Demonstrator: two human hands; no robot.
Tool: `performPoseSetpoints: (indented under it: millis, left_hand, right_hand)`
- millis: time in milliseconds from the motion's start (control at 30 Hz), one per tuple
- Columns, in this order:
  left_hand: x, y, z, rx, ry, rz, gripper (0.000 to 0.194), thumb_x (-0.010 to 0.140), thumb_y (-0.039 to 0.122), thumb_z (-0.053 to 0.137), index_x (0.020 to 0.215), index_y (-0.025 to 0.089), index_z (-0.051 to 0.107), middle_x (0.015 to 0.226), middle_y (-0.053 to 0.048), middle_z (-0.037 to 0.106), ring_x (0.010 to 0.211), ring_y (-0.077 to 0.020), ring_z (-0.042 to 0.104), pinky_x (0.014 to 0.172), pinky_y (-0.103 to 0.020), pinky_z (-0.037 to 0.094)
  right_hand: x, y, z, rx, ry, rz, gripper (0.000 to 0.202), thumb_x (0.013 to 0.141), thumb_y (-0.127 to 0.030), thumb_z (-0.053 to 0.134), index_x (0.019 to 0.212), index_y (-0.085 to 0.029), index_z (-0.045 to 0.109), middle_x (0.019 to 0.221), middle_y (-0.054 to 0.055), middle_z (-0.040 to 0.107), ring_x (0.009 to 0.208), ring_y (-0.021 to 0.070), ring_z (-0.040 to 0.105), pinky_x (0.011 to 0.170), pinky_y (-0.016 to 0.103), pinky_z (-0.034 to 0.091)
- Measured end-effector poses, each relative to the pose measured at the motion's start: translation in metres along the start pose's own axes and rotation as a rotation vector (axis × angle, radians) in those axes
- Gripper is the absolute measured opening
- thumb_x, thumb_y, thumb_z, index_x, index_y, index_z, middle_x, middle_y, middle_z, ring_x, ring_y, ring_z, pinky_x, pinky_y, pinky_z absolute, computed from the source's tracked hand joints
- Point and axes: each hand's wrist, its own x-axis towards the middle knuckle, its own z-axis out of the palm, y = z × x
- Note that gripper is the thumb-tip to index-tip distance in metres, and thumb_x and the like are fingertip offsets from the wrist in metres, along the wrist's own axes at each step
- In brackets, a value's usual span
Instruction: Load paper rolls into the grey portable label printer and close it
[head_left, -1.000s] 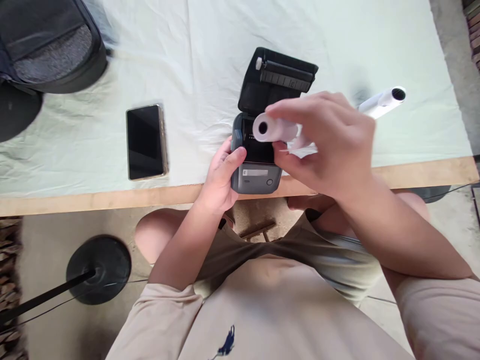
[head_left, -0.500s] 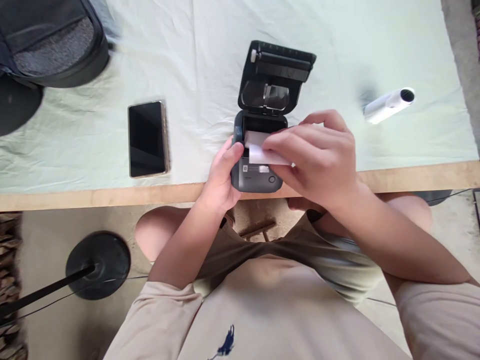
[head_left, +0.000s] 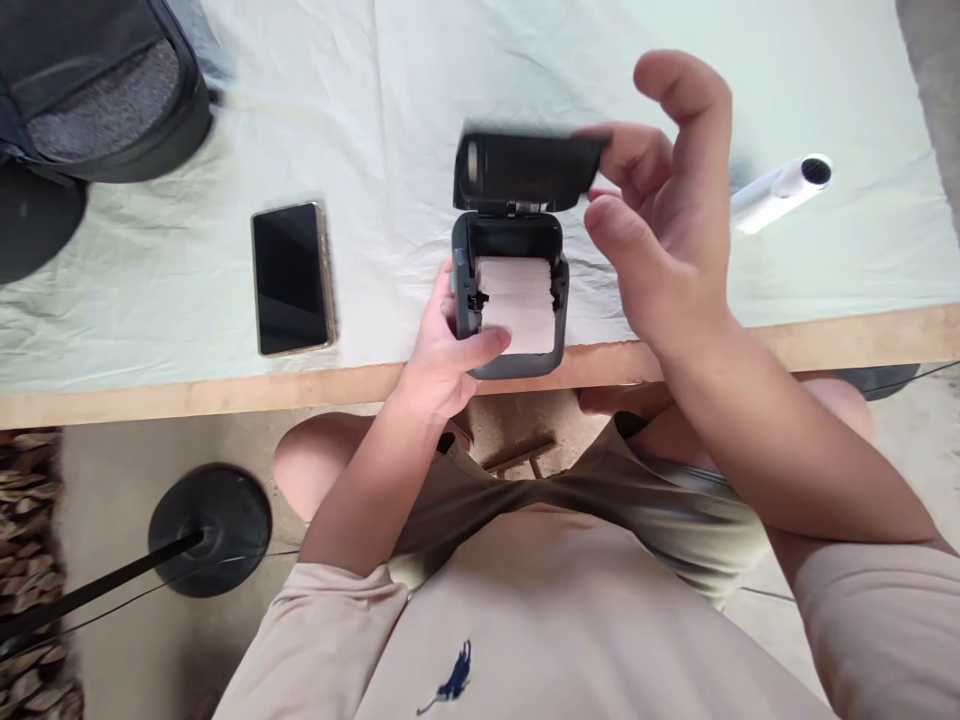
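My left hand (head_left: 442, 360) grips a dark grey portable label printer (head_left: 562, 312) at the table's front edge, its thumb lying on the white paper (head_left: 523, 298) in the compartment. Hinged at the far side, the black printer lid (head_left: 529, 172) stands raised and is blurred. My right hand (head_left: 671, 220) is at the lid's right corner, with fingertips bent behind the edge and the thumb close in front. Its index finger is lifted away. Whether the thumb touches the lid is hard to make out.
A phone (head_left: 292, 278) lies left of the printer. At the upper left is a dark bag (head_left: 105, 90); on the right, a white roll (head_left: 780, 195). The pale tablecloth (head_left: 390, 130) ends at a wooden edge (head_left: 187, 393). A black round stand base (head_left: 217, 530) is on the floor.
My right hand has let go of the paper and moved up to the lid, which now leans further forward. My left thumb has shifted onto the paper, which now lies down in the compartment.
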Motion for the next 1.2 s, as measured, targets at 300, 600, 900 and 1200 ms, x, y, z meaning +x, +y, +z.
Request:
performPoseSetpoints:
  millis: [300, 600, 900, 1200]
  left_hand:
    - [-0.004, 0.000, -0.003, -0.063, -0.065, 0.032, 0.085, 0.070, 0.029, 0.099, 0.146, 0.032, 0.061, 0.119, -0.002, 0.084, 0.138, -0.0385, 0.075, 0.106, -0.045, 0.065]
    - [0.000, 0.003, 0.010, -0.155, -0.049, -0.012, 0.060, 0.095, 0.079, 0.060, 0.121, 0.027, 0.076, 0.113, -0.011, 0.085, 0.145, -0.0412, 0.069, 0.103, -0.050, 0.067]
    - [0.008, 0.004, 0.010, -0.204, 0.091, -0.031, 0.016, 0.096, 0.033, 0.064, 0.081, 0.026, 0.068, 0.072, 0.000, 0.069, 0.103, -0.0254, 0.081, 0.098, -0.038, 0.070]
    - [0.008, 0.003, 0.009, -0.210, 0.057, -0.041, 0.032, 0.104, 0.047, 0.048, 0.092, 0.026, 0.068, 0.101, -0.009, 0.082, 0.144, -0.0358, 0.068, 0.110, -0.050, 0.064]
  right_hand:
    - [-0.009, 0.019, 0.016, 0.258, -0.070, 0.087, 0.043, 0.104, -0.054, 0.061, 0.142, -0.034, 0.058, 0.142, 0.006, 0.072, 0.133, 0.0281, 0.072, 0.102, 0.044, 0.065]
    - [-0.019, 0.024, 0.020, 0.244, -0.174, 0.030, 0.056, 0.101, -0.048, 0.070, 0.153, -0.034, 0.053, 0.140, 0.003, 0.072, 0.106, 0.0204, 0.076, 0.080, 0.032, 0.066]
    - [-0.018, 0.015, -0.013, 0.116, -0.233, -0.043, 0.074, 0.087, -0.031, 0.085, 0.155, -0.040, 0.057, 0.163, 0.006, 0.061, 0.151, 0.0341, 0.060, 0.116, 0.052, 0.063]
    - [-0.017, -0.012, -0.016, 0.034, 0.196, -0.128, 0.027, 0.096, -0.046, 0.081, 0.112, -0.029, 0.066, 0.095, 0.000, 0.063, 0.078, 0.0191, 0.068, 0.061, 0.037, 0.053]
